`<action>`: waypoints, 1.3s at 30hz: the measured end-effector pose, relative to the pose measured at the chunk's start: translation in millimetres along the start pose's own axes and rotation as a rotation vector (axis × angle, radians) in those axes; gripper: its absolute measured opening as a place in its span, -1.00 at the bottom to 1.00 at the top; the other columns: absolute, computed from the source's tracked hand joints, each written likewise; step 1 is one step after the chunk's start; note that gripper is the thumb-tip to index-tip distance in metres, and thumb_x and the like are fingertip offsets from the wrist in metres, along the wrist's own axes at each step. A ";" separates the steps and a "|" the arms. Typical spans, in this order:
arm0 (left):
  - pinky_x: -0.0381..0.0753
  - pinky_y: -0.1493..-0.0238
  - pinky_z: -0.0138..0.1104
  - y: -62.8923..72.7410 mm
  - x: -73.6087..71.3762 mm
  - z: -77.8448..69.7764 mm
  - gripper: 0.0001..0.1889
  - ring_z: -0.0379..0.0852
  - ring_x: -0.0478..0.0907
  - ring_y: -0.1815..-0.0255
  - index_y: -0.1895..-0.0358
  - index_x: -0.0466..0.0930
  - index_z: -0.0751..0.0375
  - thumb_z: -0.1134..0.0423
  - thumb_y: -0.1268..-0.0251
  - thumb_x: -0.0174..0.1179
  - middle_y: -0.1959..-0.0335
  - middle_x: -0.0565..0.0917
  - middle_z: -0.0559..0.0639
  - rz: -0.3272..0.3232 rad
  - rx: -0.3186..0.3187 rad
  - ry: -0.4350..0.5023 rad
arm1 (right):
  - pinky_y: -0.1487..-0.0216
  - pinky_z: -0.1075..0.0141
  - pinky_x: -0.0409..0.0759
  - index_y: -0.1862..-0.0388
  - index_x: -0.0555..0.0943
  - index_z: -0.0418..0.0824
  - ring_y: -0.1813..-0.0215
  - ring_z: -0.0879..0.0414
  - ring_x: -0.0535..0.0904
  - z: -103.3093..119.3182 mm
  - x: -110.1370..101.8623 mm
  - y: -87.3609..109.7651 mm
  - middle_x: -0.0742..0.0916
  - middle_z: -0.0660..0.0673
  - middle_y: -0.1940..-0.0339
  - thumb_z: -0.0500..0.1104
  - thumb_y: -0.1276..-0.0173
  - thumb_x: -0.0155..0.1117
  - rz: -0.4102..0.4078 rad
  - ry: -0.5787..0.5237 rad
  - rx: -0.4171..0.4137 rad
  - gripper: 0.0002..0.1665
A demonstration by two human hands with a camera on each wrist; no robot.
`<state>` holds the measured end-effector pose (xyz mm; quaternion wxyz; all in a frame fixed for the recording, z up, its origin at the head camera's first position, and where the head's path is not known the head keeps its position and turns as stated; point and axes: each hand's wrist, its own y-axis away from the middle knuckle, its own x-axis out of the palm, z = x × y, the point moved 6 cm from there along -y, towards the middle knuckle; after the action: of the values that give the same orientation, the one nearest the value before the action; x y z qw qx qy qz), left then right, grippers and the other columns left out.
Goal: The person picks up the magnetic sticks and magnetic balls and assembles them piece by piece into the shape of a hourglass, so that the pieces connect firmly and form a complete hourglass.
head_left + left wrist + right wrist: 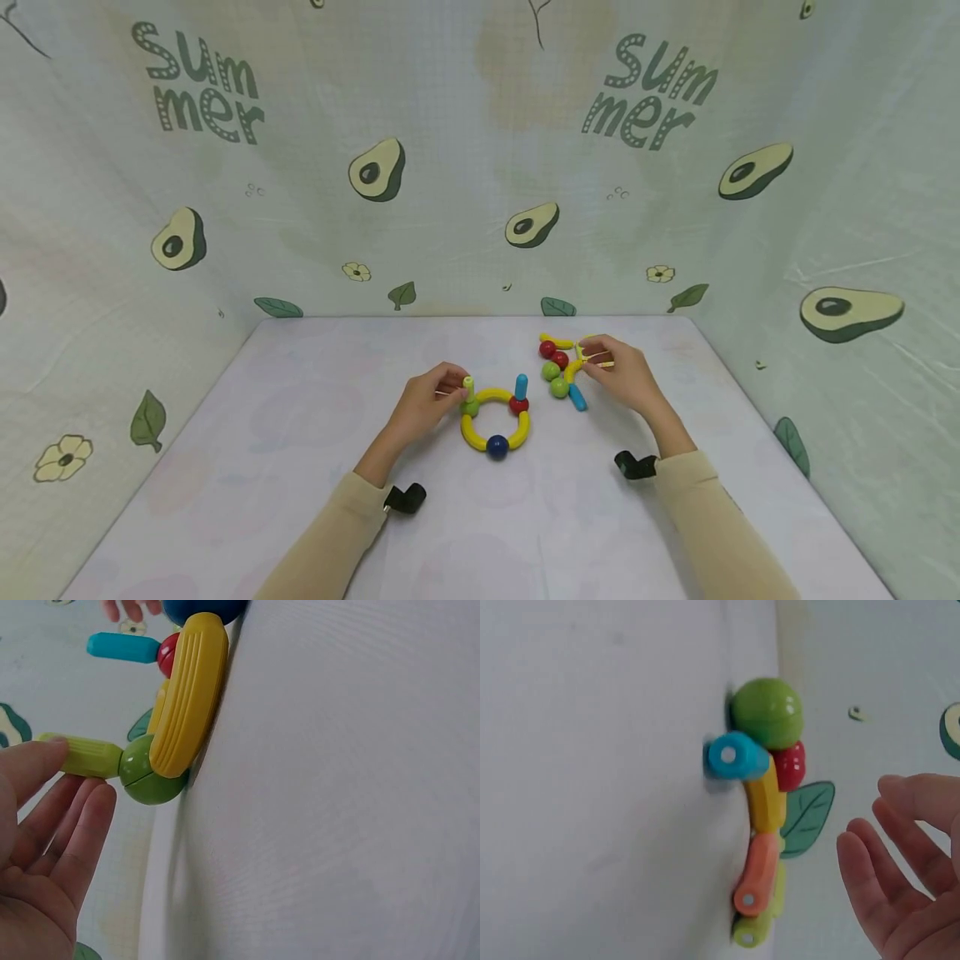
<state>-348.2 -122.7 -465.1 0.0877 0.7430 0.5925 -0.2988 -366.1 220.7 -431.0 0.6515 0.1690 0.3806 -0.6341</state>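
Observation:
A ring of yellow curved bars [495, 393] lies on the table, joined by a green ball [154, 769], a red ball [519, 405] and a dark blue ball [497, 447]. My left hand [427, 402] pinches a lime green stick [90, 757] that stands up from the green ball. Opposite it, a light blue stick [521, 386] rises from the red ball. Over the loose pieces at the right hovers my right hand [628, 382], fingers loosely bent. Nothing shows between its fingers in the right wrist view.
Under and beside the right hand lie loose green balls [767, 712], red balls [547, 349], a blue stick [577, 397], an orange bar [756, 871] and a lime bar [751, 931]. A printed cloth wall [450, 250] stands along the table's back edge.

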 end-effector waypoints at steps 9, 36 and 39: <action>0.72 -0.15 -0.20 0.8 0.5 -0.1 -0.75 -0.20 0.71 0.01 -0.13 0.66 -0.05 0.15 -0.49 0.39 0.03 0.77 -0.16 0.000 -0.017 -0.007 | -0.10 0.00 0.75 -0.27 0.64 -0.28 -0.03 -0.14 0.68 -21.0 4.1 1.5 0.77 -0.26 -0.07 -0.21 -0.48 0.44 0.161 0.082 0.032 -0.57; 0.73 -0.14 -0.19 1.1 -0.6 -4.1 -0.74 -0.16 0.72 0.01 -0.14 0.66 0.00 0.17 -0.48 0.39 0.03 0.78 -0.12 -0.003 0.014 -0.014 | 0.11 0.27 0.67 -0.12 0.75 -0.23 0.21 0.12 0.61 -15.0 26.5 -0.8 0.77 -0.09 0.03 -0.29 -0.38 0.47 0.460 0.159 -0.104 -0.66; 0.73 -0.14 -0.20 0.9 -0.5 -3.0 -0.75 -0.18 0.72 0.00 -0.14 0.66 0.00 0.17 -0.49 0.38 0.03 0.78 -0.13 -0.001 0.013 -0.016 | 0.12 0.29 0.66 -0.13 0.75 -0.22 0.21 0.12 0.60 -15.2 26.5 -1.6 0.77 -0.08 0.02 -0.31 -0.38 0.46 0.490 0.169 -0.106 -0.65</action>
<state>-346.4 -121.9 -462.6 0.0875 0.7408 0.5900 -0.3088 -374.4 212.6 -459.3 0.7595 0.2740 0.4141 -0.4203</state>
